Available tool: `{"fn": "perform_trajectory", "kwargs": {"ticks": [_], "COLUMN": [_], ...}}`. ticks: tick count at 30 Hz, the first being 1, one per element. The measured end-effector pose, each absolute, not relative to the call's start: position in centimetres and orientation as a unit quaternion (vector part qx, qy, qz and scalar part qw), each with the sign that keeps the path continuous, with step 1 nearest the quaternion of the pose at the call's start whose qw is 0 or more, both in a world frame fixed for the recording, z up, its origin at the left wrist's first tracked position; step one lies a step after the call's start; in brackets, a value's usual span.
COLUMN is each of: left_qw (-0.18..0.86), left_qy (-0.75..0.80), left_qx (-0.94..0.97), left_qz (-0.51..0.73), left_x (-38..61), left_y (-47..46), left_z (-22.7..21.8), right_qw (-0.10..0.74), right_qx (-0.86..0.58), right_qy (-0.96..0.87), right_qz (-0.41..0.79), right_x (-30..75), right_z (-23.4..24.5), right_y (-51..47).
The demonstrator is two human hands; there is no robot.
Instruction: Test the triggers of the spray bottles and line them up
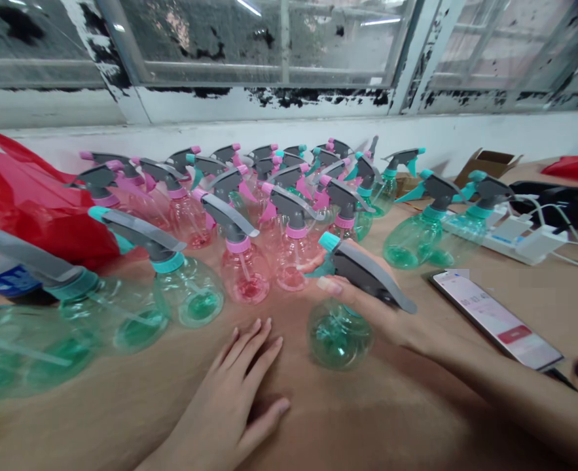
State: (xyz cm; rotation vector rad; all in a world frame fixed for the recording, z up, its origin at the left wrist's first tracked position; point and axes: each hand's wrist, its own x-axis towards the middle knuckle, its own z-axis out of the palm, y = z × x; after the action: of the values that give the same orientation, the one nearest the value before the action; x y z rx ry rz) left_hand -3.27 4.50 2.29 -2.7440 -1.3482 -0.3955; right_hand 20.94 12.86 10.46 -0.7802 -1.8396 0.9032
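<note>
My right hand (362, 297) is wrapped round the neck of a green spray bottle (338, 337), just under its grey trigger head with a turquoise nozzle. The bottle is upright on the table; my fingers hide its collar. Flat on the table to the left lies my left hand (244, 373), empty, its fingers stretched out and the thumb apart. Close beyond its fingertips stand a green spray bottle (190, 294) and a pink spray bottle (245, 271), both upright with grey heads.
Several pink and green spray bottles crowd the back of the wooden table (318, 425). A red plastic bag (38, 203) and a dark drink bottle (11, 281) are at left. At right are a phone (495, 320), a white power strip (509, 239) and a cardboard box (487, 167).
</note>
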Motion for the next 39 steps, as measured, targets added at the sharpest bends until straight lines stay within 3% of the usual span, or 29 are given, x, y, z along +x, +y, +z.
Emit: {"fn": "perform_trajectory", "kwargs": {"ticks": [7,14,36,39], "left_qw": [0.019,0.019,0.015,0.016], "left_qy": [-0.444,-0.446,-0.444,-0.444], "left_qx": [-0.886,-0.885,-0.887,-0.887], "left_qz": [-0.133,-0.134,-0.127,-0.125], "left_x": [-3.20,-3.26,-3.38,-3.36], "left_y": [4.51,4.47,4.55,4.55], "left_z": [2.39,2.24,2.04,2.08], "right_qw": [0.470,0.470,0.476,0.461], "right_qx": [-0.290,-0.304,-0.282,-0.302], "right_qy": [-0.703,-0.725,-0.711,-0.739], "right_qz": [0.448,0.402,0.434,0.388], "right_x": [20.76,20.84,20.67,20.81], "right_z": [9.72,9.72,9.91,10.22], "right_y": [13.20,13.29,13.10,13.12]}}
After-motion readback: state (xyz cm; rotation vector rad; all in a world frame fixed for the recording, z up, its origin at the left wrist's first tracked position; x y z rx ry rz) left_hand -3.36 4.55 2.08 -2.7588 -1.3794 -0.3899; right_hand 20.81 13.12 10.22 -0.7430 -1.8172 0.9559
